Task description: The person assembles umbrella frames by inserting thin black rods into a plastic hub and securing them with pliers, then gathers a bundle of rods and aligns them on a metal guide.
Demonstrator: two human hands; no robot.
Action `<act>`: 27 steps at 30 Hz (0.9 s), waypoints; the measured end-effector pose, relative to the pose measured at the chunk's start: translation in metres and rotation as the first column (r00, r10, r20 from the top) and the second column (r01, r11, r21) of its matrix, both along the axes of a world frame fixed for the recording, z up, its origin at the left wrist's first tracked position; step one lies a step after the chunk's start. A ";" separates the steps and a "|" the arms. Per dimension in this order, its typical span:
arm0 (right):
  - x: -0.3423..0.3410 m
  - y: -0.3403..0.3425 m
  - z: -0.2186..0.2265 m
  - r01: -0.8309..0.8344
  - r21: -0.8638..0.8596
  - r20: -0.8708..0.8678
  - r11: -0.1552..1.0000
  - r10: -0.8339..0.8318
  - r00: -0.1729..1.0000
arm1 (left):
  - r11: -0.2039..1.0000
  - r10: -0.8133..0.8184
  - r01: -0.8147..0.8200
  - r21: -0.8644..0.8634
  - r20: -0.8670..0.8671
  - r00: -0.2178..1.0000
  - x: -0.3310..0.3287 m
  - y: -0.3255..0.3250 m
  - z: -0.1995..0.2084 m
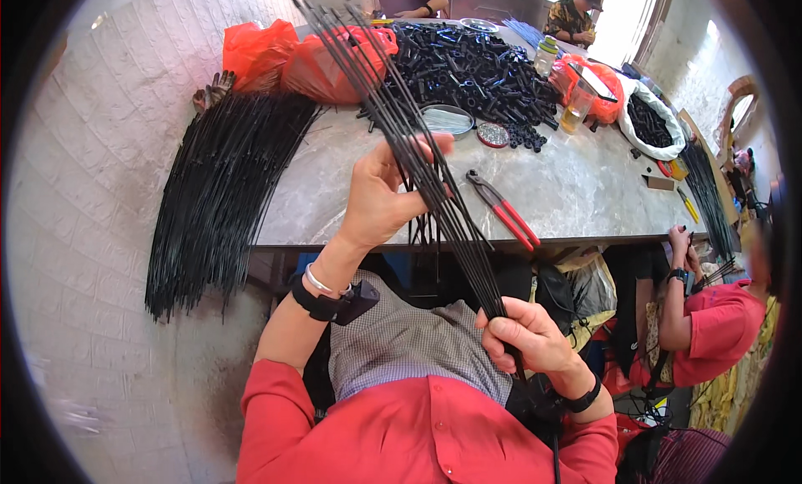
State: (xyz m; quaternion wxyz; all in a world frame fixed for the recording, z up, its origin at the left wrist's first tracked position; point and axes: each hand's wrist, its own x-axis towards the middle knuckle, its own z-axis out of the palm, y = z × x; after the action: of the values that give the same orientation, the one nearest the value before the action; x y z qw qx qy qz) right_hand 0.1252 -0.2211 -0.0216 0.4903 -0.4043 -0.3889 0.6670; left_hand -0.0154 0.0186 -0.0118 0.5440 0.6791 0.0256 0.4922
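A bundle of thin black rods (434, 187) slants across the middle of the view, its upper ends fanned apart over the table. My right hand (532, 337) is wrapped round the lower end, thumb on top. Farther up, my left hand (380, 192) holds the same bundle, with its thumb beneath and fingers behind the rods. A few shorter dark ends hang below my left hand. On the grey tabletop (576, 179) to the right lie red-handled pliers (511, 225), apart from both hands.
A thick stack of black rods (217, 200) overhangs the table's left edge. Red plastic bags (326, 70) and a heap of short black tubes (476, 66) lie behind. A round dish (447, 119) and small tin (493, 134) sit mid-table. A co-worker (718, 325) sits at right.
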 end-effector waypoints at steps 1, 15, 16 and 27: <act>0.001 -0.003 -0.001 -0.021 0.013 -0.019 1.000 0.021 1.000 | 1.000 0.002 -0.002 0.005 0.002 1.000 -0.001 -0.003 0.001; 0.003 -0.003 -0.010 -0.153 0.075 -0.027 0.985 0.155 0.987 | 0.998 0.048 -0.058 -0.019 -0.333 0.942 -0.012 -0.033 0.022; 0.001 -0.003 -0.009 -0.136 0.093 -0.043 0.986 0.141 0.989 | 0.997 -0.027 0.003 -0.083 -0.292 0.956 -0.011 -0.034 0.025; -0.004 0.009 0.008 -0.040 0.108 -0.030 0.993 0.044 0.999 | 0.972 -0.208 0.178 -0.155 -0.207 0.956 0.002 -0.036 0.032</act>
State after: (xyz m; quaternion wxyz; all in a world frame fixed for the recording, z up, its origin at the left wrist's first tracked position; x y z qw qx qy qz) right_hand 0.1214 -0.2121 -0.0133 0.5035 -0.3581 -0.4246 0.6618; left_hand -0.0135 -0.0170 0.0206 0.6280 0.6906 0.0527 0.3549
